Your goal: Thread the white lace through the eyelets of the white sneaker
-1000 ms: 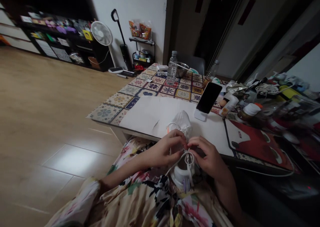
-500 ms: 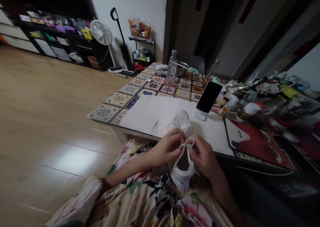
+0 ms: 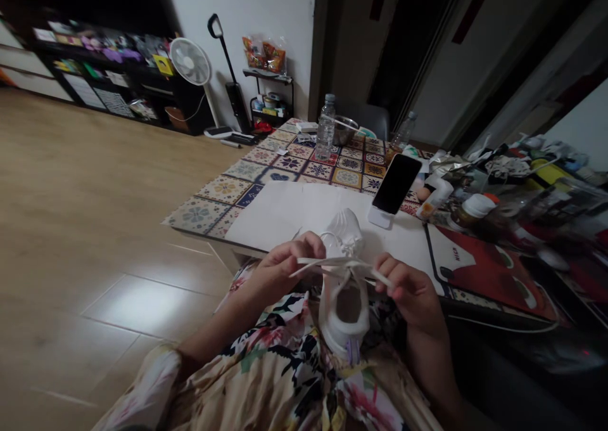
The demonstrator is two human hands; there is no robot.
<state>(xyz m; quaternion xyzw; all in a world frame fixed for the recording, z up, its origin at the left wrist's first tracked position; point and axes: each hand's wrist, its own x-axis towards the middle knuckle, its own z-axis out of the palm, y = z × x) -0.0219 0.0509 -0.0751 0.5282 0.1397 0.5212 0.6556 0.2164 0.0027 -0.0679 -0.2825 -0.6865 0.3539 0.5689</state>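
A white sneaker (image 3: 346, 333) rests on my lap, its heel with a purple tab towards me and its toe against the table edge. White shoelaces (image 3: 339, 263) stretch sideways across its opening. My left hand (image 3: 294, 257) pinches the lace on the left of the shoe. On the right, my right hand (image 3: 408, 285) grips the other side of the lace between thumb and fingers. Just beyond, the toe part (image 3: 344, 225) of a white shoe lies over the white paper; whether it belongs to the same shoe I cannot tell.
White paper (image 3: 270, 212) covers the near part of the patterned table (image 3: 209, 206). A phone (image 3: 396, 184) leans on a white stand. Further back are a plastic bottle (image 3: 325, 130) and a metal bowl (image 3: 344, 130). A red folder-like item (image 3: 494, 272) and cluttered jars (image 3: 475, 209) sit at the right.
Both hands have moved apart from close together above the shoe. The lace between them, looped before, is now drawn out to the left and right.
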